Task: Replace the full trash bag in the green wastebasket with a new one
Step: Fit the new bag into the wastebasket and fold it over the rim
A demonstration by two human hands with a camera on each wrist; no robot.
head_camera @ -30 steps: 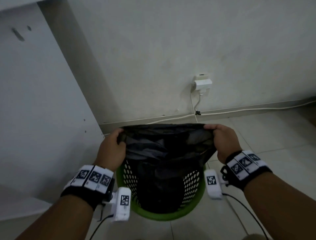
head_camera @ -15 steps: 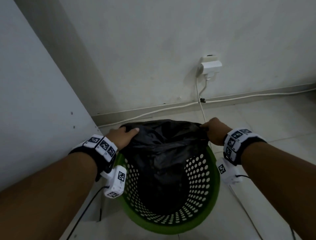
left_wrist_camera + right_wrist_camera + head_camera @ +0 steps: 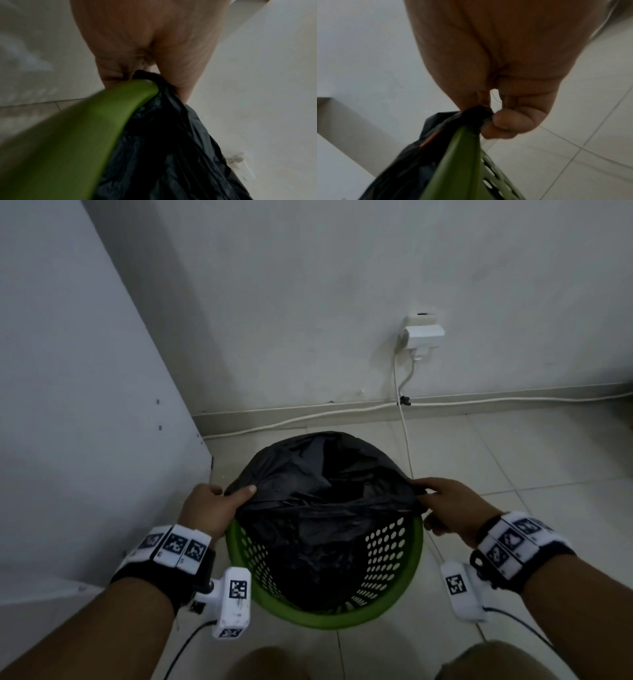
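Both your hands are gripping the black bag (image 3: 318, 501) at the basket (image 3: 322, 616) rim: your left hand (image 3: 209, 508) is pinching its left edge, your right hand (image 3: 452, 505) its right edge. The bag is hanging inside the green basket, which is sitting on the tiled floor (image 3: 513, 460) near the wall.

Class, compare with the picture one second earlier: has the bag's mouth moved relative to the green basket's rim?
Yes. The black bag mouth has come down: earlier held above the green basket, it now stretches over the far rim.
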